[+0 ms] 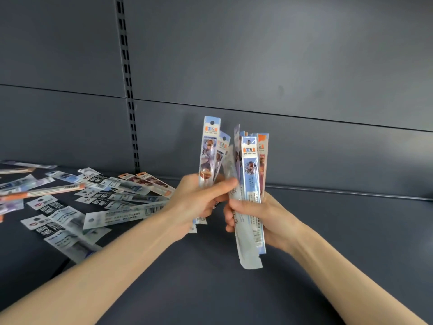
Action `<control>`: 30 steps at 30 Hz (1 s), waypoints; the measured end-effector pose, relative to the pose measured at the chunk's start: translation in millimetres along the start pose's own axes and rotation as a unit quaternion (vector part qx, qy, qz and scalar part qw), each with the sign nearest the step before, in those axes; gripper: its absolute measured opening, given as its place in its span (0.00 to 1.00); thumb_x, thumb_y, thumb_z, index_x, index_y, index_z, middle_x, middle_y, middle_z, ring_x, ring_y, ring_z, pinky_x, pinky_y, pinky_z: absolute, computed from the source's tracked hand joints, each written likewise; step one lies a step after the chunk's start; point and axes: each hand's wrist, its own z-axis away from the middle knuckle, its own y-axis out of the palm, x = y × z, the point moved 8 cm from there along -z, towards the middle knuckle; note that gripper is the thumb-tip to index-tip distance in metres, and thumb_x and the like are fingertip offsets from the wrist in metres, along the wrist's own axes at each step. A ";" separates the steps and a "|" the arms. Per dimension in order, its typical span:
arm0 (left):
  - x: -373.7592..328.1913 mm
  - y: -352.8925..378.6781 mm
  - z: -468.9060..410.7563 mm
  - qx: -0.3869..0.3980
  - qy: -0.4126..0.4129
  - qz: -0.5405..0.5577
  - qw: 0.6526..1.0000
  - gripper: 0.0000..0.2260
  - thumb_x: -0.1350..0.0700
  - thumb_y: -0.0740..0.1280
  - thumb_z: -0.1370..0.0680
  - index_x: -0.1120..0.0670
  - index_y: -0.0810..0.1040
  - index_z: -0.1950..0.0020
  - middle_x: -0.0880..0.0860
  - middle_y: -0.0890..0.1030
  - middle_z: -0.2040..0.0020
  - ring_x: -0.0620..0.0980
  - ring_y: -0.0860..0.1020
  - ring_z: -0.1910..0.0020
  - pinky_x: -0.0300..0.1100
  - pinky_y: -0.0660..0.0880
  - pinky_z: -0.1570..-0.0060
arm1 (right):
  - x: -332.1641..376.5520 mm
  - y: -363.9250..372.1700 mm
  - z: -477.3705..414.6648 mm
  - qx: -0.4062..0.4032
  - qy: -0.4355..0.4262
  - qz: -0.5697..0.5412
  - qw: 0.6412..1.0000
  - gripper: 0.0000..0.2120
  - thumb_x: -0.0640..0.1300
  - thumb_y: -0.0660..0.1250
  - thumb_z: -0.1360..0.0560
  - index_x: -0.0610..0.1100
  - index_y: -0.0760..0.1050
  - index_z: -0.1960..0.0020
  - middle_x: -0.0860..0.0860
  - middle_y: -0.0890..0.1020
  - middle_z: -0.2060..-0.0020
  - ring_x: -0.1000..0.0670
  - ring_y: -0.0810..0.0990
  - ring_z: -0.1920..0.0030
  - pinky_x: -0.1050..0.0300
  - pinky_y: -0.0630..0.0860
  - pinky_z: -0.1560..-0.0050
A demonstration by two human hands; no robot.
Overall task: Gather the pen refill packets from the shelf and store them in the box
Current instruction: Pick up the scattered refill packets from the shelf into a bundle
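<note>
My left hand (199,202) grips two upright blue-and-white pen refill packets (209,151) above the dark shelf. Right beside it, my right hand (260,221) holds a thicker upright bundle of several refill packets (250,184), their orange and blue headers at the top. The two hands nearly touch, thumbs toward each other. Many more refill packets (77,207) lie scattered flat on the shelf (328,231) at the left, some black-and-white, some with orange ends. No box is in view.
The grey back panel (281,66) of the shelving rises behind the hands, with a slotted upright rail (128,90) at the left. The shelf's front edge shows at the lower left (63,266).
</note>
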 end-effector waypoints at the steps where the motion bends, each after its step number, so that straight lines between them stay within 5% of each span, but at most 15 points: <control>1: -0.9 -3.6 -0.8 -0.014 0.006 -0.005 1.000 0.05 0.55 0.71 0.27 0.56 0.79 0.60 0.45 0.73 0.80 0.40 0.67 0.81 0.32 0.61 0.78 | 0.4 1.0 0.0 0.004 0.002 -0.006 1.000 0.06 0.40 0.66 0.28 0.42 0.79 0.53 0.45 0.82 0.64 0.49 0.80 0.65 0.55 0.80 0.59; 5: -5.1 -19.4 -3.9 -0.057 0.028 0.021 0.998 0.06 0.56 0.72 0.29 0.57 0.80 0.56 0.45 0.68 0.80 0.43 0.62 0.79 0.32 0.60 0.79 | -1.6 -7.9 -0.7 -0.027 0.014 -0.030 0.999 0.12 0.41 0.67 0.28 0.44 0.80 0.46 0.44 0.85 0.52 0.45 0.85 0.53 0.52 0.81 0.53; 10: -9.1 -25.0 -4.3 -0.069 0.050 0.033 0.996 0.10 0.59 0.73 0.29 0.60 0.81 0.50 0.44 0.68 0.82 0.41 0.60 0.81 0.32 0.59 0.79 | -4.6 -9.3 -0.1 -0.025 0.026 -0.028 0.999 0.13 0.40 0.67 0.28 0.46 0.79 0.44 0.43 0.85 0.49 0.43 0.84 0.49 0.48 0.81 0.49; 14: -17.3 -14.4 2.5 -0.072 0.096 0.008 0.993 0.07 0.62 0.73 0.29 0.62 0.80 0.53 0.44 0.77 0.77 0.39 0.71 0.80 0.28 0.66 0.78 | -6.7 7.9 -0.4 0.032 0.023 -0.018 0.999 0.11 0.36 0.64 0.26 0.42 0.79 0.45 0.40 0.84 0.55 0.40 0.84 0.55 0.47 0.81 0.52; 17: -22.1 -6.4 4.2 -0.070 0.108 0.015 0.992 0.06 0.56 0.66 0.23 0.58 0.76 0.52 0.45 0.78 0.69 0.39 0.70 0.78 0.29 0.64 0.78 | -4.5 -2.4 -1.9 -0.039 0.012 -0.012 0.999 0.07 0.35 0.67 0.29 0.39 0.77 0.51 0.42 0.82 0.65 0.44 0.82 0.67 0.50 0.80 0.59; 20: -6.6 -19.0 -2.7 -0.127 0.020 0.136 0.982 0.06 0.55 0.58 0.20 0.57 0.70 0.52 0.52 0.72 0.64 0.45 0.64 0.76 0.35 0.57 0.80 | 2.3 -27.6 0.8 -0.167 -0.024 -0.012 0.986 0.05 0.35 0.68 0.27 0.38 0.77 0.51 0.48 0.74 0.72 0.51 0.73 0.73 0.55 0.76 0.65; 22: -0.7 -18.7 -3.8 -0.122 0.007 0.154 0.980 0.06 0.58 0.58 0.20 0.57 0.72 0.54 0.53 0.73 0.64 0.46 0.69 0.73 0.36 0.65 0.78 | 4.9 -37.5 4.7 -0.218 -0.034 0.000 0.975 0.05 0.38 0.69 0.27 0.40 0.77 0.51 0.49 0.71 0.73 0.52 0.71 0.74 0.57 0.74 0.65; 24: 4.5 -14.4 -3.4 -0.100 0.007 0.101 0.990 0.08 0.56 0.61 0.20 0.56 0.78 0.55 0.52 0.78 0.59 0.45 0.77 0.63 0.36 0.74 0.65 | 5.2 -38.1 6.9 -0.233 -0.032 0.016 0.972 0.03 0.40 0.70 0.28 0.42 0.78 0.55 0.49 0.71 0.74 0.53 0.70 0.74 0.57 0.74 0.64; 26: 8.2 -6.8 -3.5 -0.064 0.014 0.044 0.997 0.08 0.53 0.64 0.22 0.51 0.83 0.52 0.49 0.81 0.53 0.42 0.78 0.54 0.36 0.73 0.57 | 2.9 -35.9 7.6 -0.232 -0.023 0.030 0.972 0.04 0.41 0.71 0.28 0.43 0.77 0.59 0.49 0.73 0.73 0.52 0.72 0.73 0.58 0.75 0.64; 30: 2.1 -7.2 -3.9 -0.039 0.042 0.034 0.998 0.07 0.59 0.68 0.25 0.51 0.83 0.49 0.48 0.83 0.54 0.44 0.76 0.59 0.33 0.70 0.62 | 1.7 -32.7 5.2 -0.202 -0.027 0.051 0.978 0.04 0.40 0.72 0.29 0.43 0.78 0.58 0.50 0.79 0.70 0.52 0.77 0.68 0.58 0.77 0.62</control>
